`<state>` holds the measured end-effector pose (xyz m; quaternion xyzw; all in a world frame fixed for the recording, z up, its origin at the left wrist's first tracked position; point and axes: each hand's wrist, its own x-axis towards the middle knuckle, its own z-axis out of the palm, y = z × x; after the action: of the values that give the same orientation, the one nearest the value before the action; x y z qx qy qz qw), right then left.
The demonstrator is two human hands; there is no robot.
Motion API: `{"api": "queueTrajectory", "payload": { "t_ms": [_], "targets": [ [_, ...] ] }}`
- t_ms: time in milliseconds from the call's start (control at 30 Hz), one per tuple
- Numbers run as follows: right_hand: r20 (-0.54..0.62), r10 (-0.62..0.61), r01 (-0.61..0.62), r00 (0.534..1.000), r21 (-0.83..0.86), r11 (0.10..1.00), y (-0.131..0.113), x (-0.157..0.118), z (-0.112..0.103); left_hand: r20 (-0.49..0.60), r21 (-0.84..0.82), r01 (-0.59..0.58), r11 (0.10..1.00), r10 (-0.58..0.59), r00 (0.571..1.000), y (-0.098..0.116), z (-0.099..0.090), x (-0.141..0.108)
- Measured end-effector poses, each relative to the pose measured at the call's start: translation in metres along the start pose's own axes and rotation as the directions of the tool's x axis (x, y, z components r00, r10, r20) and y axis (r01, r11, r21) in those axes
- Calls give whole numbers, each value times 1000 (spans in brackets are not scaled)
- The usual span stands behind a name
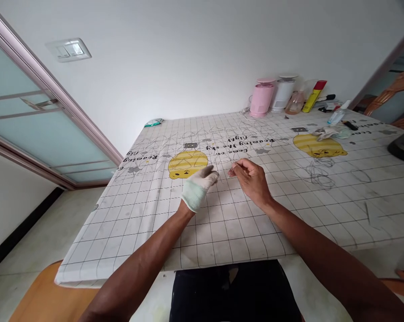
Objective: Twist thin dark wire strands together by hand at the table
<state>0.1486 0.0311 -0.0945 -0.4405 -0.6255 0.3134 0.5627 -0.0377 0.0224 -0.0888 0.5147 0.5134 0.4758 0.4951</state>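
Observation:
My left hand (202,182) wears a white knitted glove with a pale green cuff. Its fingers are pinched together over the tablecloth, and whatever lies between them is too small to make out. Bare and close by on the right, my right hand (250,179) pinches with thumb and forefinger at what looks like a thin wire, with a tiny pale tip below the fingers. Fine dark strands curve over the cloth just beyond both hands. A loose tangle of thin wire (321,174) lies to the right of my right hand.
A checked tablecloth (138,237) covers the table. Along the wall stand a pink cylinder (262,99), a white cylinder (282,95), a pinkish bottle (295,103) and a yellow can (312,99). A clear bottle (338,114) and crumpled cloth (324,133) lie right. A green packet (154,122) rests back left.

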Motion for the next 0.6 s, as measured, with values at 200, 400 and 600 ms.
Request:
{"api": "queueTrajectory", "payload": {
  "t_ms": [200,400,600],
  "targets": [
    [161,-77,95,984,-110,989,-1,-8,5,-106,277,-126,953,161,981,11,-2,2],
    [199,-130,172,971,-206,963,9,-10,13,-94,398,-7,917,48,994,7,1,3],
    [151,-178,216,972,-289,933,12,-9,17,-152,293,-8,956,55,987,14,0,1]
  ]
}}
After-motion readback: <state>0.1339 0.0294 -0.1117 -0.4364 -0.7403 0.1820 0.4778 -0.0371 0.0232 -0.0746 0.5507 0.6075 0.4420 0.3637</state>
